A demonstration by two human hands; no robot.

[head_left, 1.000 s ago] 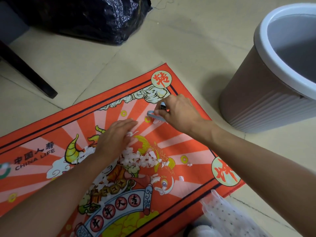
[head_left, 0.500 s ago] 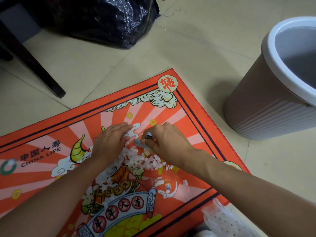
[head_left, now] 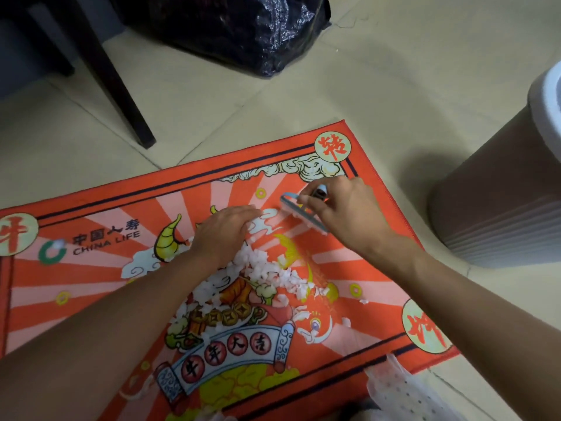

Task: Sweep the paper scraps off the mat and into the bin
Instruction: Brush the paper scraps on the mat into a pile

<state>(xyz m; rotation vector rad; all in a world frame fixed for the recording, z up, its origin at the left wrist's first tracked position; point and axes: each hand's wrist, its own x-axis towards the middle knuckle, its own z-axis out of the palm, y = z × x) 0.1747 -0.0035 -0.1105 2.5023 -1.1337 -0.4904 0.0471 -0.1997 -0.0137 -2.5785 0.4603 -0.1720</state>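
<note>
Bin: the brown ribbed bin (head_left: 498, 192) with a pale rim stands on the floor just off the mat's right edge; its inside is out of your view, so you cannot tell what it holds
Black bag: a glossy black bag (head_left: 243, 28) sits on the tiles beyond the mat; contents hidden
Paper scraps: small white paper scraps (head_left: 267, 271) lie heaped in a band across the middle of the red printed mat (head_left: 100, 287); a few strays lie nearer the right border
Your left hand: your left hand (head_left: 224, 232) lies flat, fingers extended, palm down at the heap's upper end
Your right hand: your right hand (head_left: 343, 208) grips a small blue brush (head_left: 300, 214), bristles on the mat above the heap
</note>
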